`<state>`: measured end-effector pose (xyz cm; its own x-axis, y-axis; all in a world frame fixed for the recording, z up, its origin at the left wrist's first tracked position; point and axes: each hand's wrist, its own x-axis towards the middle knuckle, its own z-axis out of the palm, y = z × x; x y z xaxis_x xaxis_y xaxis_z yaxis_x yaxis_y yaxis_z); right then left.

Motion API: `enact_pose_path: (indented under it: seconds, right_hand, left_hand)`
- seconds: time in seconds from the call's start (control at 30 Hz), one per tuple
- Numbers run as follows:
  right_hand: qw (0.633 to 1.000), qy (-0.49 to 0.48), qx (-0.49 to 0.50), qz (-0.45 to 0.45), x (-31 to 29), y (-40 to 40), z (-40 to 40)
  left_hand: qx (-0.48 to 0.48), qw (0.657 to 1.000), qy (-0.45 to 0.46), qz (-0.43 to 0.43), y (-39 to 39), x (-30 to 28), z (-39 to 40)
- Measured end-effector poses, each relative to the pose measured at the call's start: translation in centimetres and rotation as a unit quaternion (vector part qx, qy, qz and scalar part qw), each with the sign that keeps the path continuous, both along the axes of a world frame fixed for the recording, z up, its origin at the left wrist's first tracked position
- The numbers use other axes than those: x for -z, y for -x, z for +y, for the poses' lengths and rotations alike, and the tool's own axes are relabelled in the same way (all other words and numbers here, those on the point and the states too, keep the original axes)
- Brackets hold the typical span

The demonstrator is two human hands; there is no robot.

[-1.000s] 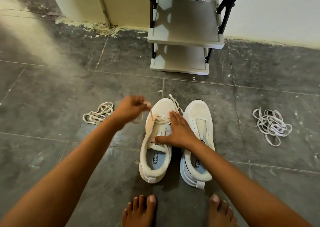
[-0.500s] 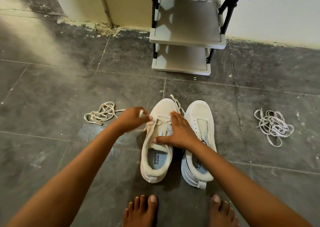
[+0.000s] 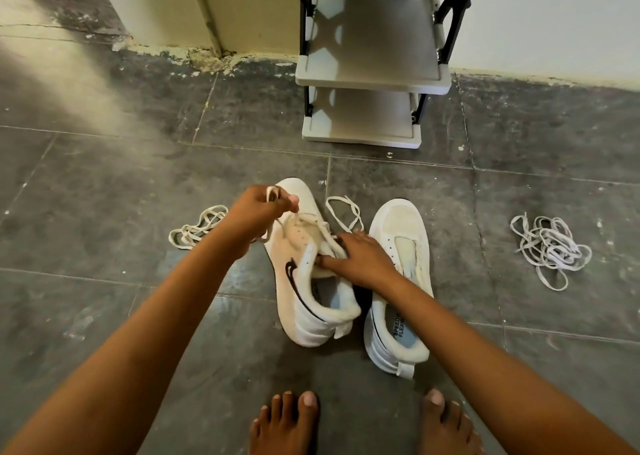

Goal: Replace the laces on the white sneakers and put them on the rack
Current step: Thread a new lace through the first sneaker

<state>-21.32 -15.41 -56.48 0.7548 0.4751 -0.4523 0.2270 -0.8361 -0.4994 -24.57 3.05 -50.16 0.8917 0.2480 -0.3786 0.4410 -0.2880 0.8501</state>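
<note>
Floor (image 3: 104, 184): dark grey tiles, scuffed and flecked with pale marks, grout lines running across. Far edge meets a cream wall (image 3: 554, 18) with chipped paint along its base.

Rack (image 3: 372, 80): pale grey shelves on black posts, standing on the floor against the far wall, centre-right.

Left sneaker (image 3: 304, 302): white, black swoosh on its side, tipped onto its right side between my arms, toe pointing far. Its lace (image 3: 343, 213) is partly threaded; one loose end loops on the floor just beyond, between the two toes.

Right sneaker (image 3: 398, 232): white, upright on its sole, just right of the first, no lace in the eyelets I can see, printed insole showing at the heel.

My left hand (image 3: 258, 213): fingers clenched around a loop of the lace, raised over the toe of the left sneaker, the strand running down to the upper eyelets.

My right hand (image 3: 362, 258): fingers spread and fairly straight, pressing on the tongue and collar of the left sneaker, thumb tucked toward the opening.

Small lace bundle (image 3: 197, 227): cream, on the floor left of my left wrist.

Large lace bundle (image 3: 550, 246): whiter, tangled, well apart on the right.

My bare feet (image 3: 287, 423): near edge, toes pointing at the sneakers' heels.
</note>
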Motion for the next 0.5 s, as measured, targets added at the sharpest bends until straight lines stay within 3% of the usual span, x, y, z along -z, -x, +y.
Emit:
enact_pose_path:
  seconds: [0.1,0.2,0.3,0.5]
  right_hand:
    - [0.999,0.018,-0.013,-0.029,-0.3,1.5,0.9]
    - [0.989,0.044,-0.042,-0.136,-0.4,3.4,2.0]
    - [0.984,0.034,-0.024,-0.173,-0.4,4.1,2.0]
    - [0.982,0.086,-0.003,-0.167,-0.7,3.9,1.0]
  left_hand:
    - [0.055,0.988,-0.123,0.073,-0.4,1.3,-0.1]
    - [0.116,0.95,-0.239,0.161,0.2,2.3,-0.6]
    - [0.134,0.943,-0.244,0.183,0.8,2.9,-0.5]
    - [0.125,0.956,-0.233,0.126,0.6,3.6,-1.5]
